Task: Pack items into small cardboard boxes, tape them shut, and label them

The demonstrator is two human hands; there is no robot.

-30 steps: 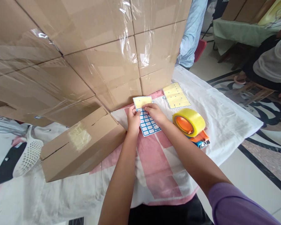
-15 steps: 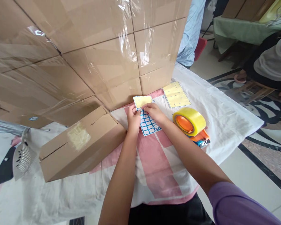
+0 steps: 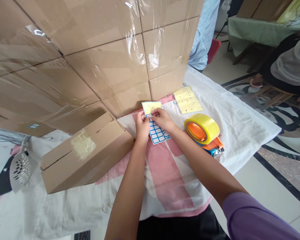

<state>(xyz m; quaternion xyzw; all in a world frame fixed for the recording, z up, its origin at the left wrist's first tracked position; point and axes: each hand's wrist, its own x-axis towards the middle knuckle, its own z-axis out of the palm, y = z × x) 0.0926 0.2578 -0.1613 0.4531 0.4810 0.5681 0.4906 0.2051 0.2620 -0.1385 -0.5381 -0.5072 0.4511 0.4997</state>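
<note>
A sheet of blue-bordered sticker labels [image 3: 159,131] lies tilted over the cloth, its top part bare yellow backing. My left hand [image 3: 142,125] is closed on the sheet's left edge, thumb on its face. My right hand [image 3: 163,119] is closed in a pinch at the upper row of labels, right beside the left fingertips. Between the fingertips is a small blue-edged label [image 3: 148,115]; whether it is fully off the sheet, I cannot tell. Farther right lies a yellow backing sheet [image 3: 188,100]. A roll of clear yellow tape [image 3: 210,128] rests on an orange and blue tape dispenser [image 3: 213,145].
Taped cardboard boxes [image 3: 107,63] form a tall stack at the back. One closed carton [image 3: 85,156] sits to my left on the pink and white cloth [image 3: 165,180]. A white perforated plastic item [image 3: 21,170] is at far left. Another person [image 3: 292,63] sits at right.
My fingers have shifted slightly at the top row, with the right fingertips raised a little and the small label showing between them. The sheet stays in place.
</note>
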